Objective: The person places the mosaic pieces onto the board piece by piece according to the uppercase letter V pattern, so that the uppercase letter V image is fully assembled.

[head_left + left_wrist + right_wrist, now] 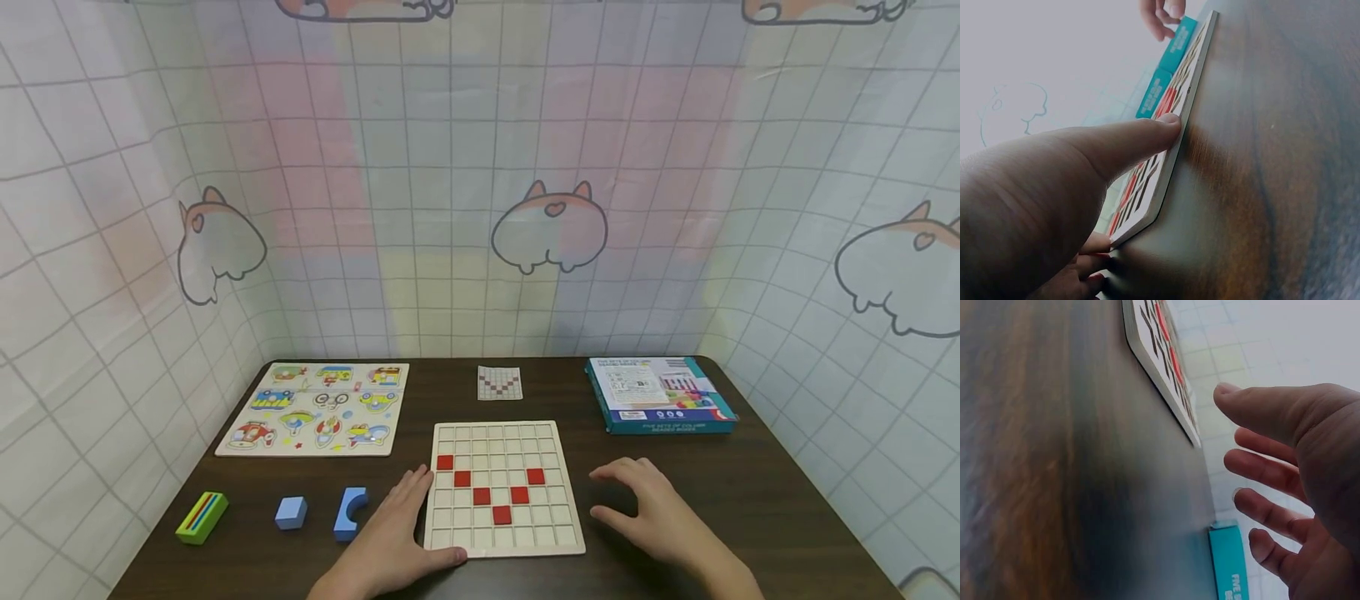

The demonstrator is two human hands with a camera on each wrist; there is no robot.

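A square pale wooden grid board [504,547] lies flat on the dark table, with several red square tiles [502,515] set in its cells in a V shape. At its near left corner is my left hand [397,533]; the thumb [1147,134] touches the front edge and the fingers lie along the left edge. To the right of the board, apart from it, my right hand [648,510] hovers with thumb and fingers spread and nothing between them. Behind the board lies a small card [499,383] printed with a grid and a similar V of dark red squares.
At the back left lies a picture puzzle board [311,408]. A teal-edged box [667,396] is at the back right. Along the left stand a green striped block [202,518], a blue cube [291,512] and a blue arch block [347,515]. Patterned cloth surrounds the table [525,579].
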